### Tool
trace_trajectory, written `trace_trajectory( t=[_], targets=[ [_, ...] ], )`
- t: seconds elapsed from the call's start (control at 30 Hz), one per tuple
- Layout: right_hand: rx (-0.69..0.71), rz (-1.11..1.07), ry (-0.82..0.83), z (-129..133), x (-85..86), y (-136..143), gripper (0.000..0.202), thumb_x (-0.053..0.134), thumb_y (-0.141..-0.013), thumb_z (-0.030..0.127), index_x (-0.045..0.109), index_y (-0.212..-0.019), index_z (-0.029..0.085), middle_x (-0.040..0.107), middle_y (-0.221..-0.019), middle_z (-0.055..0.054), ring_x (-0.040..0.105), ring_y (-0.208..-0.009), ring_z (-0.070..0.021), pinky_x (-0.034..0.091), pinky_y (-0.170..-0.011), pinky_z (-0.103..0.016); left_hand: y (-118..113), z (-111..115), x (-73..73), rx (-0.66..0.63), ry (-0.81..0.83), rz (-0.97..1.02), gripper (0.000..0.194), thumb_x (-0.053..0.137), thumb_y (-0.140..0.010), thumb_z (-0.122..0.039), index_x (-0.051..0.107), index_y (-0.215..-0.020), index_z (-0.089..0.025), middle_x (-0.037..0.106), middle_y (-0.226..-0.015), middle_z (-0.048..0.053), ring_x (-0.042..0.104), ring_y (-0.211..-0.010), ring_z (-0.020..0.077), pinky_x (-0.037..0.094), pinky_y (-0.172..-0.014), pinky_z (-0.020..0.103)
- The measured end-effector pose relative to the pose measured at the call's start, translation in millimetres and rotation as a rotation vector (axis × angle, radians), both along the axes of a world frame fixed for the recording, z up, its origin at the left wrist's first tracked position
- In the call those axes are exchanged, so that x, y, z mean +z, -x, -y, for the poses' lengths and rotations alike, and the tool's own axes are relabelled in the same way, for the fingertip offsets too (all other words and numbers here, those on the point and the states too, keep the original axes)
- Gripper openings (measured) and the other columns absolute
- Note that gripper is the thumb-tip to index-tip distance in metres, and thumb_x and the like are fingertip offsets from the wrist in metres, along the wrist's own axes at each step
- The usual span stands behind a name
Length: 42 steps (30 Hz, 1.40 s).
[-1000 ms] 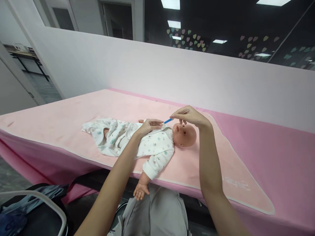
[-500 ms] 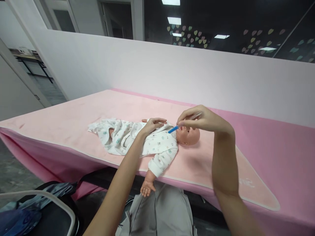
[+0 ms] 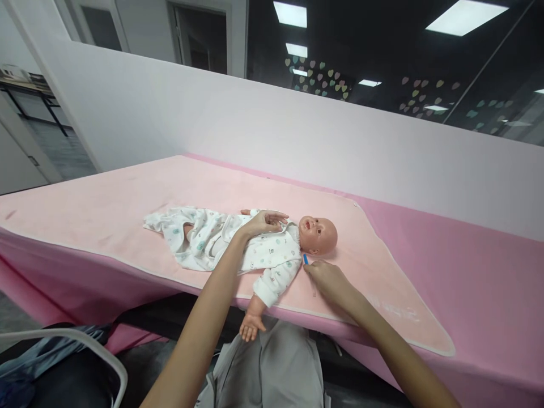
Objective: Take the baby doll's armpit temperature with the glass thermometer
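A baby doll (image 3: pixel 321 235) lies on its back, head to the right, in a white printed outfit (image 3: pixel 272 249). My left hand (image 3: pixel 264 222) rests over the doll's chest by the collar, fingers stretched out and loosely bent, with no object visible in it. Beside the doll's neck and shoulder, low over the mat, my right hand (image 3: pixel 327 277) is closed in a pinch on a slim clear stick with a blue end (image 3: pixel 305 259). That blue end points away from me, toward the doll's neck; my fingers hide the middle of the stick.
A pale pink mat (image 3: pixel 106 209) covers much of the pink-draped table (image 3: pixel 488 272). Behind it runs a white partition (image 3: pixel 297 141) with dark glass above. One doll arm (image 3: pixel 255 320) hangs past the front edge. A chair with a white armrest (image 3: pixel 85 343) stands at the lower left.
My right hand has moved from above the doll's face down to the mat beside its neck, carrying the blue-ended stick. My left hand stays at the chest. The view has shifted slightly.
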State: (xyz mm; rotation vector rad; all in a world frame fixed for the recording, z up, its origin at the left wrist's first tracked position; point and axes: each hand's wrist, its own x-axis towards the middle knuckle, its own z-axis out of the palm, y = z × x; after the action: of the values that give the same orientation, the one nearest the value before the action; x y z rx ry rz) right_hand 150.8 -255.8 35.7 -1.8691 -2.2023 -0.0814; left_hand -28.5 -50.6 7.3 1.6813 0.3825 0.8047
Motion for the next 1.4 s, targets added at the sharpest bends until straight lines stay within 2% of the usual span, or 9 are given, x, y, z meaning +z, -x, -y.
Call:
trace_trajectory(
  t=[0.17,0.27,0.43,0.57,0.7,0.83,0.97,1.13,1.4],
  targets=[
    [-0.002,-0.007,0.002,-30.8,3.7,5.3,0.02,0.047,-0.09,0.021,0.062,-0.104,0.02,0.063,-0.106,-0.009,0.061,-0.092,-0.0193,0.05,-0.075,-0.031,0.6,0.7,1.3,-0.048,-0.074,-0.013,0.053,0.077,-0.061,-0.026,0.063,-0.11,-0.011,0.066,-0.097,0.013,0.059,-0.076,0.0147,0.045,-0.071,0.028],
    [-0.008,-0.044,-0.113,-60.4,2.9,20.1,0.03,0.04,-0.087,0.01,0.064,-0.102,0.018,0.068,-0.095,-0.01,0.062,-0.088,-0.0221,0.048,-0.074,-0.033,0.6,1.3,2.6,-0.068,-0.148,-0.077,0.047,0.074,-0.063,-0.026,0.064,-0.107,-0.012,0.065,-0.098,0.011,0.057,-0.076,0.0143,0.044,-0.071,0.027],
    [-0.047,-0.142,-0.271,-92.3,-24.6,42.7,0.035,0.041,-0.083,0.015,0.057,-0.114,0.013,0.068,-0.096,-0.012,0.063,-0.085,-0.0238,0.047,-0.072,-0.032,-0.9,8.4,8.7,0.056,-0.306,-0.197,0.03,0.069,-0.062,-0.022,0.066,-0.09,-0.013,0.061,-0.077,0.003,0.05,-0.068,0.0126,0.04,-0.065,0.024],
    [0.016,-0.243,-0.397,-95.3,-49.4,43.2,0.045,0.041,-0.078,0.013,0.05,-0.123,0.015,0.066,-0.104,-0.011,0.062,-0.09,-0.0222,0.048,-0.076,-0.03,-2.1,12.5,11.3,0.043,-0.314,-0.236,0.027,0.067,-0.063,-0.023,0.066,-0.088,-0.014,0.061,-0.078,0.003,0.051,-0.072,0.0143,0.04,-0.068,0.025],
    [0.074,-0.38,-0.487,-94.0,-61.1,39.3,0.038,0.04,-0.077,0.012,0.054,-0.112,0.017,0.065,-0.101,-0.009,0.061,-0.09,-0.0199,0.049,-0.079,-0.029,-0.7,9.8,8.5,0.007,-0.209,-0.197,0.03,0.068,-0.068,-0.031,0.065,-0.092,-0.013,0.058,-0.075,0.002,0.052,-0.07,0.0136,0.038,-0.062,0.023],
    [0.12,-0.476,-0.523,-95.5,-67.7,37.0,0.031,0.04,-0.076,0.013,0.057,-0.101,0.017,0.064,-0.09,-0.008,0.061,-0.081,-0.0186,0.05,-0.072,-0.028,1.1,7.1,5.8,0.079,-0.094,-0.124,0.036,0.071,-0.067,-0.035,0.065,-0.096,-0.014,0.056,-0.075,0.001,0.051,-0.065,0.011,0.036,-0.056,0.021],
    [0.096,-0.577,-0.546,-97.3,-70.9,37.1,0.025,0.039,-0.078,0.016,0.059,-0.094,0.018,0.063,-0.088,-0.009,0.06,-0.078,-0.0186,0.05,-0.069,-0.03,0.5,8.6,5.6,0.096,-0.084,-0.13,0.039,0.072,-0.066,-0.037,0.065,-0.097,-0.013,0.059,-0.078,0.003,0.054,-0.069,0.0132,0.039,-0.059,0.022],
    [0.113,-0.706,-0.634,-99.4,-67.7,39.3,0.023,0.04,-0.084,0.02,0.061,-0.091,0.021,0.064,-0.09,-0.008,0.061,-0.089,-0.0197,0.05,-0.081,-0.034,-0.6,8.4,4.5,0.065,-0.091,-0.148,0.038,0.071,-0.068,-0.038,0.065,-0.096,-0.013,0.062,-0.075,0.004,0.057,-0.071,0.0148,0.041,-0.063,0.024],
    [0.11,-0.698,-0.632,-102.1,-66.6,39.6,0.023,0.041,-0.089,0.022,0.062,-0.096,0.019,0.066,-0.094,-0.009,0.061,-0.093,-0.0187,0.049,-0.088,-0.033,-0.1,6.5,4.4,-0.003,-0.069,-0.132,0.03,0.071,-0.069,-0.037,0.068,-0.089,-0.014,0.067,-0.083,0.006,0.06,-0.078,0.0173,0.045,-0.07,0.026]
  ],
)
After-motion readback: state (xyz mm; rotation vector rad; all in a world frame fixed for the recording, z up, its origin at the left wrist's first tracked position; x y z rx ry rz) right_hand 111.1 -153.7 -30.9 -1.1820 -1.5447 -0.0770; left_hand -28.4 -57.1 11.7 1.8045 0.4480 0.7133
